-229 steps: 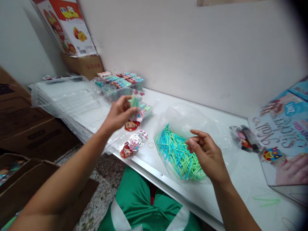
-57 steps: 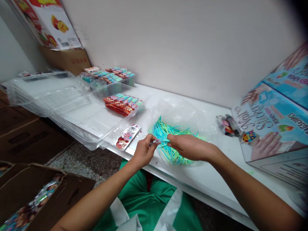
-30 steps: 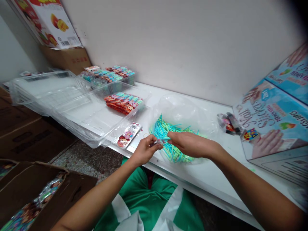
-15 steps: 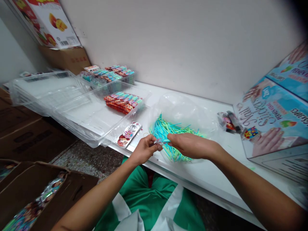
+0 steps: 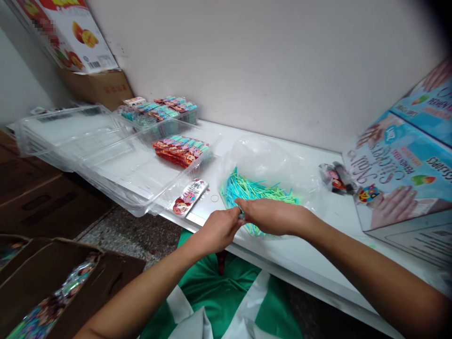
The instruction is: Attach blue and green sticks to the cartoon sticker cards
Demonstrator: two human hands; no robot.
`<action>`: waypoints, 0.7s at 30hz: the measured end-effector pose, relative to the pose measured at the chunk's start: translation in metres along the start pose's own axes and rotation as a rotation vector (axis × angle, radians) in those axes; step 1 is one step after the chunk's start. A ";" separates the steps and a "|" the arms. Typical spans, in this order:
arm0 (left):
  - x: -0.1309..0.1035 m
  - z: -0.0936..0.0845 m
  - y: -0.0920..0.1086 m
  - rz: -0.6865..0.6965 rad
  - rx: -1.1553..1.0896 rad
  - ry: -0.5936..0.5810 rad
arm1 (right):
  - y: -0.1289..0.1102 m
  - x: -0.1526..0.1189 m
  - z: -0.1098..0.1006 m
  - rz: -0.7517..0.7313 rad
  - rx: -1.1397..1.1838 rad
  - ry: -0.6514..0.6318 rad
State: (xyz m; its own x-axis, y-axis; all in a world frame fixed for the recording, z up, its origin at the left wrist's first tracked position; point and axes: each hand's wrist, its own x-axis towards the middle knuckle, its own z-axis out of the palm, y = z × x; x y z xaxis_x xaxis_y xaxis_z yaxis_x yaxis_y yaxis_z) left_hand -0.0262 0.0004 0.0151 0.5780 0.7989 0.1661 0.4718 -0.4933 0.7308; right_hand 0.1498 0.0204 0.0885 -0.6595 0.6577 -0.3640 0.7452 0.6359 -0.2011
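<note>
Hands [image 5: 240, 217] meet before the open bag [image 5: 261, 155], partly hiding its sticks [image 5: 261, 192].

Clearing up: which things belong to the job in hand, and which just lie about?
Apparently in use:
- thin blue and green sticks in a clear plastic bag
- flat red packets in a clear plastic tray

Likely lying about:
- blue cardboard box
- fruit-printed white carton
</note>
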 end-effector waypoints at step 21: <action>0.001 0.025 -0.001 -0.341 -1.048 0.080 | 0.018 0.014 0.050 0.101 1.108 0.555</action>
State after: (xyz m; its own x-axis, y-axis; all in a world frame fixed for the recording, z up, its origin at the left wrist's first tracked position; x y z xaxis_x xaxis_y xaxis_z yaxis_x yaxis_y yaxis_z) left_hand -0.0095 -0.0067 -0.0015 0.4625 0.8761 -0.1361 -0.2215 0.2628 0.9391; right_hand 0.1583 0.0208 0.0341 -0.3462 0.9372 -0.0427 0.2991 0.0671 -0.9519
